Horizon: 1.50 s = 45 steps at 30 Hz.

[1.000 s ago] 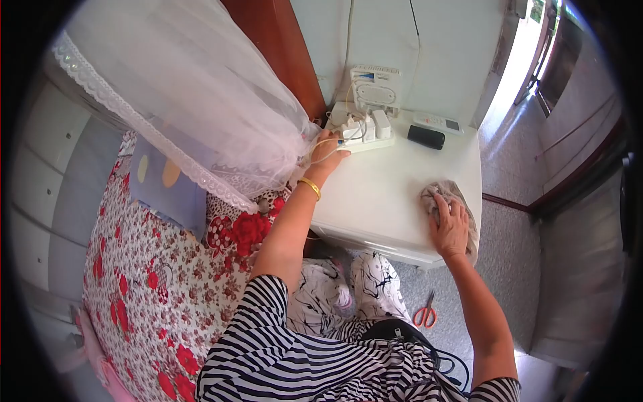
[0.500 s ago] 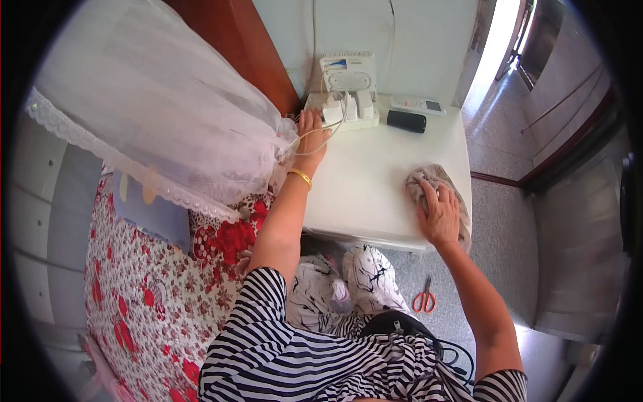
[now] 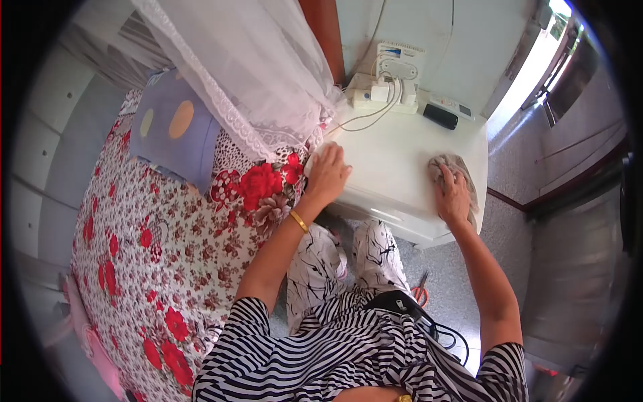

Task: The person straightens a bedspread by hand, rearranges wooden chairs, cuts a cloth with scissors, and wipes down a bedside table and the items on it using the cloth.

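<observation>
My left hand point(image 3: 329, 174) lies palm down on the left front corner of the white table point(image 3: 388, 164), its fingers stretched out and holding nothing. At the table's right edge, my right hand point(image 3: 455, 199) rests over a crumpled greyish-brown cloth point(image 3: 462, 165), fingers bent onto it. Part of the cloth is hidden beneath that hand. Behind my left hand, a white power strip point(image 3: 364, 102) with plugged-in white adapters and loose cables sits near the wall.
A white router point(image 3: 400, 60), a remote control point(image 3: 453, 106) and a black oblong object point(image 3: 440, 116) are at the table's back. The lace-edged net curtain point(image 3: 248, 74) hangs over the floral bed point(image 3: 181, 248) and a pillow point(image 3: 157, 124). Orange-handled scissors point(image 3: 420, 293) lie on the floor.
My left hand has come back from beside the power strip to the table's front left corner. My right hand stays on the cloth. The view has shifted left, showing more bed.
</observation>
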### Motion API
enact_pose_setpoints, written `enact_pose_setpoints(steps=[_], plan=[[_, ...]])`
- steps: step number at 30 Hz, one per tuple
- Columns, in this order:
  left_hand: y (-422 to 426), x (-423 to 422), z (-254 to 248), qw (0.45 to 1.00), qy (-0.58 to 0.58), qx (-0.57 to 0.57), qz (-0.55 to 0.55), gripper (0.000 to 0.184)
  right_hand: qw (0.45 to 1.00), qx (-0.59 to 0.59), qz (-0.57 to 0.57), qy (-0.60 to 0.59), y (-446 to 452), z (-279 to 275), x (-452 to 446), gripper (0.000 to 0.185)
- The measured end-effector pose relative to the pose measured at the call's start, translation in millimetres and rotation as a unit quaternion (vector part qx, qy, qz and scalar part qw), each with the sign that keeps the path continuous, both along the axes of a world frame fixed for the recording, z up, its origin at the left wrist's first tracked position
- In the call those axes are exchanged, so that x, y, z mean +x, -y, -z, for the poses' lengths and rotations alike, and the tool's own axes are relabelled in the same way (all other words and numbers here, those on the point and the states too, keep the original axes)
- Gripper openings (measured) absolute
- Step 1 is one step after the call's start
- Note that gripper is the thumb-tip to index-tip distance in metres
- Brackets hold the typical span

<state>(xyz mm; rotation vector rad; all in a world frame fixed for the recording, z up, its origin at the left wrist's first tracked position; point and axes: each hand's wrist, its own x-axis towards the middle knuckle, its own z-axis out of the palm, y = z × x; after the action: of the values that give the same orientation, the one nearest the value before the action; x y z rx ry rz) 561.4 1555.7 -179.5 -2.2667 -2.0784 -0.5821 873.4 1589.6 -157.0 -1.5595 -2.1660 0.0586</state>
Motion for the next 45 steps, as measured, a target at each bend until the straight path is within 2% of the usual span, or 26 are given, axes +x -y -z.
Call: enact_pose_setpoints(steps=[1, 2, 5, 7, 9, 13, 16, 18, 21, 24, 28, 34, 37, 39, 40, 43, 45], plan=[[-1.2, -9.4, -2.2, 0.999, -0.003, 0.024, -0.029, 0.053, 1.000, -0.012, -0.010, -0.002, -2.2, -0.8, -9.2, 0.052], [-2.9, -17.1, -4.1, 0.998, -0.009, -0.008, -0.066, 0.054, 1.000, -0.023, -0.019, -0.004, -4.9, -1.6, -19.6, 0.051], [-22.4, -39.3, 14.7, 0.997, 0.018, 0.008, -0.076, 0.056, 0.999, -0.031, -0.044, -0.005, -14.6, -1.9, -58.2, 0.049], [-27.0, -34.4, 4.2, 0.994, 0.050, -0.026, -0.096, 0.057, 0.998, -0.027, -0.053, -0.006, -22.7, -1.9, -85.4, 0.048], [-34.1, -30.4, 7.7, 0.991, 0.012, 0.017, -0.134, 0.056, 0.998, -0.027, -0.060, -0.010, -31.7, -2.6, -110.9, 0.047], [-36.2, -29.0, 11.2, 0.989, 0.015, 0.030, -0.146, 0.056, 0.995, -0.017, -0.100, -0.018, -52.4, 0.6, -157.1, 0.046], [-38.7, -27.6, 14.2, 0.985, 0.063, 0.054, -0.153, 0.051, 0.994, -0.018, -0.103, -0.024, -67.9, 1.0, -190.0, 0.041], [-35.0, -25.5, 12.3, 0.977, 0.087, 0.128, -0.148, 0.041, 0.994, -0.028, -0.102, -0.022, -73.4, -0.6, -209.1, 0.041], [-28.1, -22.3, 7.5, 0.969, 0.086, 0.190, -0.130, 0.036, 0.994, -0.023, -0.106, -0.030, -77.5, 0.1, -232.7, 0.042], [-28.8, -22.2, 8.8, 0.964, 0.097, 0.213, -0.129, 0.038, 0.993, -0.030, -0.111, -0.027, -78.9, 0.3, -243.5, 0.042], [-31.1, -22.9, 11.9, 0.956, 0.103, 0.232, -0.144, 0.036, 0.989, -0.042, -0.139, -0.020, -71.4, -3.2, -236.0, 0.041], [-31.2, -23.5, 11.8, 0.954, 0.134, 0.201, -0.176, 0.033, 0.978, -0.008, -0.208, -0.020, -34.1, -8.9, -188.1, 0.042], [-31.3, -30.3, 8.8, 0.954, 0.132, 0.231, -0.140, 0.031, 0.972, 0.009, -0.236, -0.017, -12.1, -11.6, -145.3, 0.046], [-22.1, -37.2, -3.0, 0.952, 0.163, 0.136, -0.219, 0.030, 0.974, 0.013, -0.225, 0.004, 4.0, -16.7, -118.4, 0.045], [-18.1, -46.6, -14.4, 0.957, 0.162, 0.093, -0.222, 0.034, 0.979, 0.015, -0.201, 0.019, 13.1, -17.1, -106.8, 0.044], [-19.3, -88.3, -44.6, 0.959, 0.130, 0.069, -0.243, 0.041, 0.989, 0.031, -0.136, 0.041, 23.8, -7.8, -76.4, 0.041], [-19.7, -110.5, -94.2, 0.948, 0.089, -0.013, -0.307, 0.045, 0.994, 0.076, -0.061, 0.046, 16.1, -0.4, -52.9, 0.038]])
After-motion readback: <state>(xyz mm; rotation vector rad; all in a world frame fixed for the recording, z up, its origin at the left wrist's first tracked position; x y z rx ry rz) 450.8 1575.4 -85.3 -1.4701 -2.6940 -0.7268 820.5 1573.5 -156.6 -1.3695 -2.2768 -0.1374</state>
